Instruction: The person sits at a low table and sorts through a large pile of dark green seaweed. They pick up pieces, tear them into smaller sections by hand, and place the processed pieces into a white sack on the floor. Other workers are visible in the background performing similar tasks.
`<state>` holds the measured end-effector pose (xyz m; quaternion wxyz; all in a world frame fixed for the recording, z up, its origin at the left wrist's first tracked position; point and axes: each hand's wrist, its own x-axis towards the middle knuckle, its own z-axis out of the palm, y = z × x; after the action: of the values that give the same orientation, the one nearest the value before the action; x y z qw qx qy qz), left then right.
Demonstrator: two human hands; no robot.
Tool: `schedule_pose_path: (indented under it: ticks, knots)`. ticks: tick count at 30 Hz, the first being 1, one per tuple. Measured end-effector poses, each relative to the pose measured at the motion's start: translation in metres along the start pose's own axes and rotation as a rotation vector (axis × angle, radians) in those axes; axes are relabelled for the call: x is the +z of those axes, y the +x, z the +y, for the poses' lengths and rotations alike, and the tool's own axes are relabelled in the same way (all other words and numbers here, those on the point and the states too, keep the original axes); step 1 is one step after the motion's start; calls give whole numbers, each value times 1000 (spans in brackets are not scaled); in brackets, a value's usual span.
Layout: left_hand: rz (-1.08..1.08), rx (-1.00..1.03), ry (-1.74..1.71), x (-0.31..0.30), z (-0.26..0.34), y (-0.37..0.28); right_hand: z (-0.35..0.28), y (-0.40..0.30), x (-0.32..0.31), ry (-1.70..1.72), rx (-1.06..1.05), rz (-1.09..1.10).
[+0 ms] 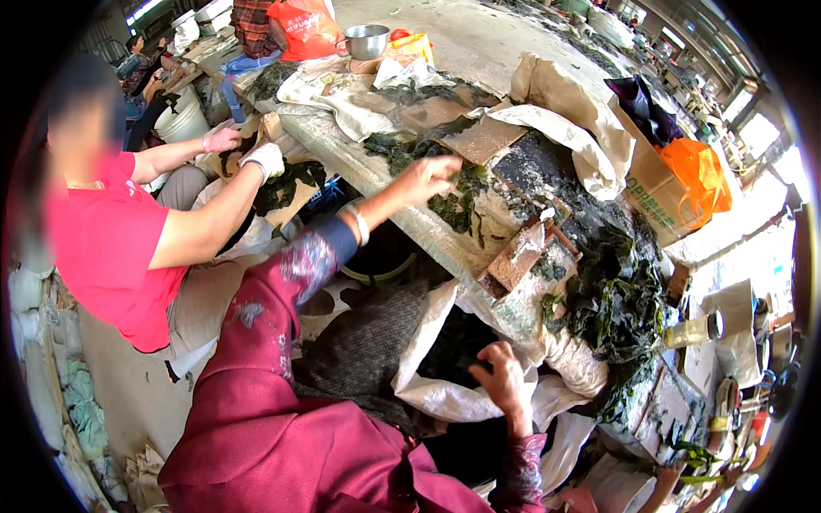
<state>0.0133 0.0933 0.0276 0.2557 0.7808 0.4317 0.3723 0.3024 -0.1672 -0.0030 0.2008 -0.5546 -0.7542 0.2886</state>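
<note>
My left hand reaches over the stone-like tabletop, above a patch of dark green seaweed. Its fingers are slightly blurred and spread, with nothing seen between them. Lower down, my right hand hovers at the mouth of a white woven sack, thumb and fingers apart. Dark material, likely seaweed, lies in that sack's shadow. Between my hands, a small brown wooden block device stands near the table edge. A large heap of wet seaweed covers the tabletop's right part.
A co-worker in a pink shirt handles seaweed at left, wearing gloves. Beyond the wooden boards stand a pale sack, a cardboard box and an orange bag. A metal pot sits at the far end. A jar lies right.
</note>
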Motion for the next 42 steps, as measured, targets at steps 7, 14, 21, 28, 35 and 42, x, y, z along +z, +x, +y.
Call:
schedule_pose_path:
  ticks: [7,14,21,28,35,42]
  knots:
    - [278,168,566,-42,-103,46,16,-4,31,96,45,-38]
    - [228,-18,253,-17,-105,34,21,1,33,133,83,-97]
    - [-87,141,364,0,-72,-11,22,10,36,162,40,-104]
    - [-26,-113,-536,-35,16,55,30,3,34,131,100,-56]
    - [-23,68,-270,-75,99,70,-1,28,21,441,-30,190]
    - [-146,128,-235,-64,168,23,-130,133,-70,436,-383,643]
